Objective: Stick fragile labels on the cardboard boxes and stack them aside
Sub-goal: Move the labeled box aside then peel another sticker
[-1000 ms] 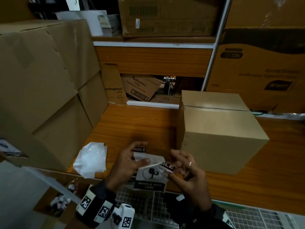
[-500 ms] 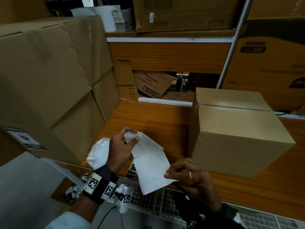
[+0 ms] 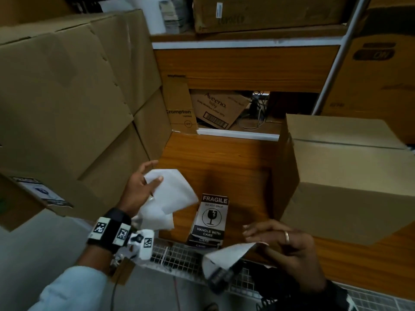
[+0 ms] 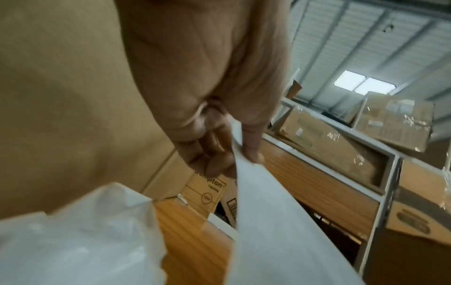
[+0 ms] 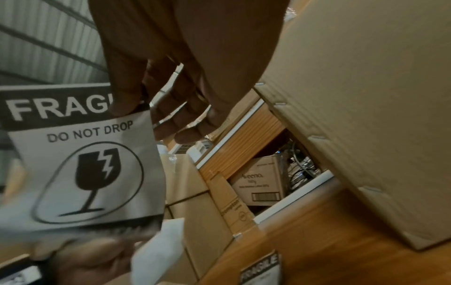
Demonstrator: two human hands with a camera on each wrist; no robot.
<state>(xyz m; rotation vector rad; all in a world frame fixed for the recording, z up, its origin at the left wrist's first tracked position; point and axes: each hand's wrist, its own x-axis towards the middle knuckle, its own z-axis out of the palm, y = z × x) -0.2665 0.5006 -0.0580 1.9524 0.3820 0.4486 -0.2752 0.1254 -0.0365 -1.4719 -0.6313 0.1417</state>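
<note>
Left hand: the left hand (image 3: 140,189), at centre left of the head view, pinches a blank white backing sheet (image 3: 173,191) between thumb and fingers; the left wrist view shows the sheet's edge (image 4: 258,221) clamped under the thumb.
Right hand: the right hand (image 3: 285,245), at lower right of the head view, pinches one white-and-black fragile label (image 3: 226,257) by its corner; the label hangs down and left from the fingers, clear of the shelf.
Label print: in the right wrist view the held label (image 5: 85,164) reads "FRAG…", "DO NOT DROP", with a broken-glass symbol in a circle.
Label stack: a small pile of printed fragile labels (image 3: 210,217) lies flat on the orange-brown wooden shelf (image 3: 224,158), at lower centre of the head view, between the two hands.
Box to label: a plain brown cardboard box (image 3: 345,176) with a taped top seam stands on the shelf at the right of the frame, just above the right hand, well apart from the held label.
Stacked boxes: large brown cardboard boxes (image 3: 67,97) fill the left of the frame, piled on one another.
Loose paper: crumpled white sheets (image 3: 155,217) lie below the left hand at the shelf's front edge.
Background: a tilted brown carton printed "Aveeno" (image 3: 217,108) sits in the recess behind the shelf, top centre.
</note>
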